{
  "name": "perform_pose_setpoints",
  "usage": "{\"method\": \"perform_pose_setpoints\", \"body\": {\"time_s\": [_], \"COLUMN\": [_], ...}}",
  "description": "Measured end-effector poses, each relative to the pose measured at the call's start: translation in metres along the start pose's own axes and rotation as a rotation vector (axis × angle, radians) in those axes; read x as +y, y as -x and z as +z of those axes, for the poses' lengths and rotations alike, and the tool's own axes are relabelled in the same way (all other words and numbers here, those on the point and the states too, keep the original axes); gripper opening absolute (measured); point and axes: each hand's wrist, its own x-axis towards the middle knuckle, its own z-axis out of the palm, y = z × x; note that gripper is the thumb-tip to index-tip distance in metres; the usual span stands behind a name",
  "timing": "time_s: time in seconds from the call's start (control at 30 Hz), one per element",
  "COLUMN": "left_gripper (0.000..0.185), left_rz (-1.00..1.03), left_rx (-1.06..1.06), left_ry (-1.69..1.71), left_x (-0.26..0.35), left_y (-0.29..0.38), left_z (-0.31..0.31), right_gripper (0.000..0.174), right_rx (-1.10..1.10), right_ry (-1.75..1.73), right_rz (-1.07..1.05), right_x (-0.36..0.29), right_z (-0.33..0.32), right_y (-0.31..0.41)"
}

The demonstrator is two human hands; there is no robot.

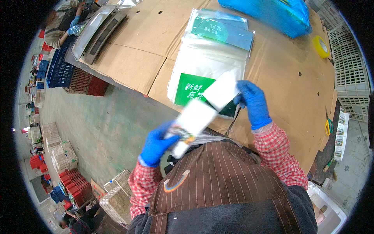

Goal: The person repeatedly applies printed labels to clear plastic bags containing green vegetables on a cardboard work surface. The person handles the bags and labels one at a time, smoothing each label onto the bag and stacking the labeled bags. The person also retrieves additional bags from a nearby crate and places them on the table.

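Observation:
My left hand (159, 143), in a blue glove, is closed on a strip of labels (195, 117) with a white back and a printed, blurred part near the fingers. At the strip's other end my right hand (253, 102), gloved too, pinches a white piece (222, 91); whether this piece is joined to the strip I cannot tell. Both are held above a stack of clear plastic bags (211, 58) with green printed panels, which lies on the cardboard-covered table (280, 84).
Around the table's edge are a blue plastic bag (271, 17), yellow tape (321, 46), scissors (328, 126) and a metal-framed device (98, 33). White crates (347, 58) stand at the right. A co-worker's gloved hand (74, 22) shows at the upper left, by blue crates (60, 67).

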Motion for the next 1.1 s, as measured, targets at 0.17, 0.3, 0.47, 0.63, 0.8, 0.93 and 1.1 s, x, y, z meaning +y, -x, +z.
{"method": "perform_pose_setpoints", "body": {"time_s": [0.17,0.3,0.47,0.63,0.8,0.93,1.1], "left_gripper": [0.038,0.021,0.036,0.03,0.03,0.042,0.049], "left_rz": [0.306,0.336,-0.037,-0.062,0.131,0.177,0.198], "left_rx": [0.817,0.362,-0.283,-0.141,-0.131,-0.083,0.014], "left_ry": [-0.858,-0.458,0.465,0.205,-0.135,-0.305,-0.887], "left_x": [0.02,0.024,0.022,0.019,0.021,0.005,0.007], "left_y": [0.012,-0.001,-0.028,-0.035,-0.032,-0.04,-0.046], "left_z": [-0.038,0.002,0.046,0.051,0.054,0.055,0.05], "right_gripper": [0.02,0.02,0.026,0.036,0.027,0.009,0.01], "right_rx": [0.171,0.039,-0.213,-0.201,-0.19,-0.051,0.229], "right_ry": [-0.011,0.335,0.634,0.309,0.028,0.0,-0.01], "right_rz": [-0.09,-0.489,-0.82,-0.532,-0.076,-0.035,-0.04], "right_x": [-0.019,-0.021,-0.026,-0.027,-0.022,-0.015,-0.004], "right_z": [0.003,0.024,0.036,0.024,0.02,0.027,-0.022], "right_y": [0.012,0.03,0.044,0.047,0.035,0.034,0.004]}}
